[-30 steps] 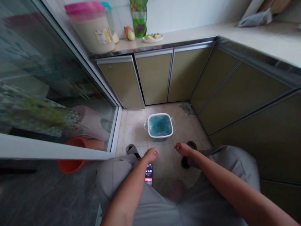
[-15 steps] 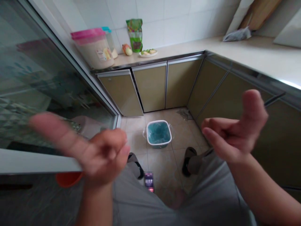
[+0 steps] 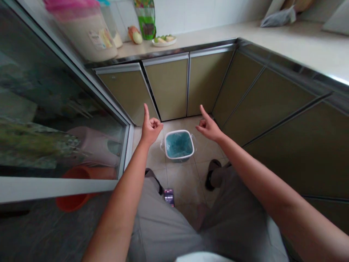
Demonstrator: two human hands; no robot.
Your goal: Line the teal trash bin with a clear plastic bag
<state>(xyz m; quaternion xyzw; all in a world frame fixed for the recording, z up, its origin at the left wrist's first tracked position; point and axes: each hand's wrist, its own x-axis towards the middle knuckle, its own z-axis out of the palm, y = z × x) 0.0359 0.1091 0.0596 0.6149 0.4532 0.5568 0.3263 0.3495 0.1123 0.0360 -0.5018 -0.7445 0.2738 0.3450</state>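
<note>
My left hand is held out in the air to the upper left of a blue-green basin with a white rim. Its index finger points up and away, and the other fingers are curled in with nothing between them. Mirroring it, my right hand hangs to the upper right of the basin, index finger stretched out and the rest folded, also empty. Neither hand appears to touch anything. The basin stands on the tiled floor, lined with a clear plastic bag.
Beige cabinets and a counter surround the corner. A pink-lidded container, a green bag, an onion and a small plate stand there. A glass door is left; an orange tub sits low beside it.
Both hands have moved forward and inward, away from me, from wide apart near the camera to either side above the basin. The view has tilted down slightly.
</note>
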